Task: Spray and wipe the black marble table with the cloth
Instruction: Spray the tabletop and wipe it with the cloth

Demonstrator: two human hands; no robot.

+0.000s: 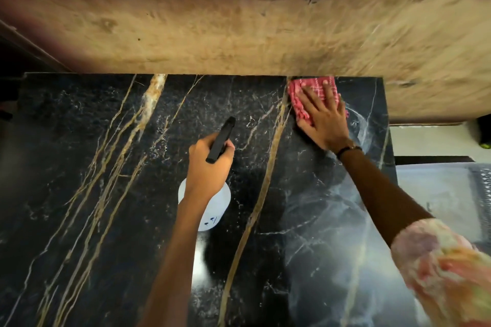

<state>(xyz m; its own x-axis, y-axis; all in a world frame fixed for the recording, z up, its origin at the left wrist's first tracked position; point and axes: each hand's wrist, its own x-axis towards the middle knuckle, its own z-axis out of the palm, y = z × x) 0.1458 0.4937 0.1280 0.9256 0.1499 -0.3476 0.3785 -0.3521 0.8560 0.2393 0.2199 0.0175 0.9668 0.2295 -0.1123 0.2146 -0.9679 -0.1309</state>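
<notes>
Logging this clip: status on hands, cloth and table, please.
Left hand gripping spray bottle above table. Right hand flat on pink cloth, far right corner by wall. Wet streaks on right side. Nothing in the way.

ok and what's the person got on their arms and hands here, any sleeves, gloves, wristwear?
No gloves: both hands are bare. The right hand has a thin dark band around the wrist, and the right arm carries a short, loose sleeve in a blotchy pastel print of pink, orange, yellow and white. The left hand and forearm are bare right down to the frame edge, with no wristwear or sleeve visible.
</notes>
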